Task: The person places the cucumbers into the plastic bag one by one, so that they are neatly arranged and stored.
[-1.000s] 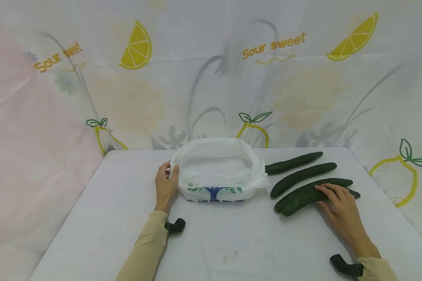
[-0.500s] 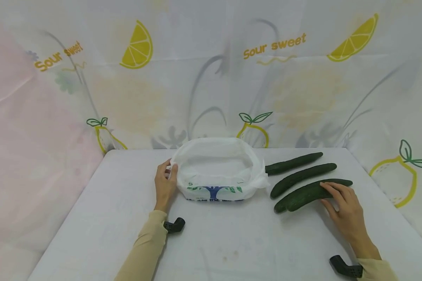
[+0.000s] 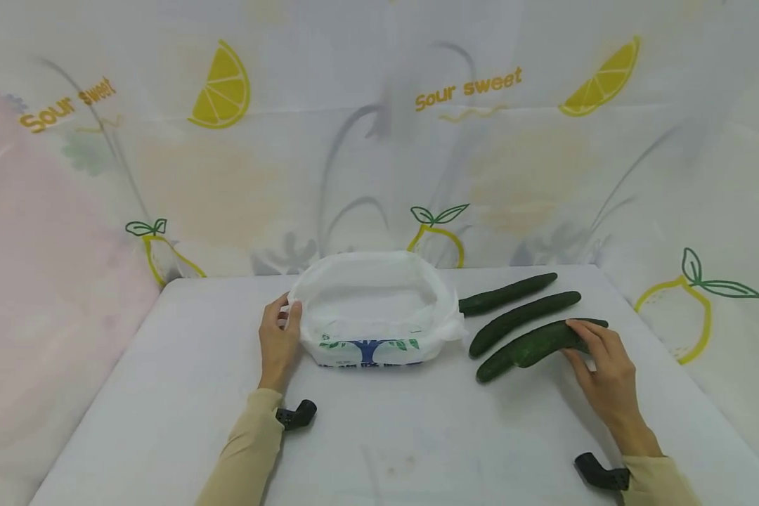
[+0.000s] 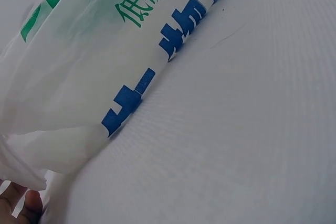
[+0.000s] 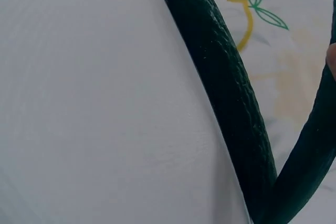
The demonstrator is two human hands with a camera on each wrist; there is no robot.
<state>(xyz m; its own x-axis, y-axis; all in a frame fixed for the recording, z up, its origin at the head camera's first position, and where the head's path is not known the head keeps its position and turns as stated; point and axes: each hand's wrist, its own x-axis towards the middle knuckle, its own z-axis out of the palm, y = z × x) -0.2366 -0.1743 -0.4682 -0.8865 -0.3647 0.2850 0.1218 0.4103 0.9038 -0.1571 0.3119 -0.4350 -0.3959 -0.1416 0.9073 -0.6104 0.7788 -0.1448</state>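
Observation:
A white plastic bag [image 3: 367, 351] with a blue tree print and green leaves stands with its mouth wide open. My left hand [image 3: 280, 341] grips its left rim, the thumb toward me. Bag wall [image 4: 63, 103] fills the upper left of the left wrist view, with my fingertips in the lower corner. My right hand [image 3: 607, 372] pinches a dark green cucumber [image 3: 540, 344] near its far right end, from above. That cucumber tilts over another cucumber [image 3: 496, 367] and partly covers it. In the right wrist view, the held cucumber [image 5: 310, 145] crosses a second one low in the frame.
Two more cucumbers, a middle one [image 3: 523, 323] and a back one [image 3: 509, 294], lie side by side right of the bag. The back one's left end meets the bag. A white-covered table [image 3: 379, 436] ends at a printed cloth backdrop [image 3: 291, 161].
My right hand has raised the front cucumber off its place and shifted it over its neighbour. The whole head view has swung slightly, moving the scene left. My left hand stays at the bag's rim.

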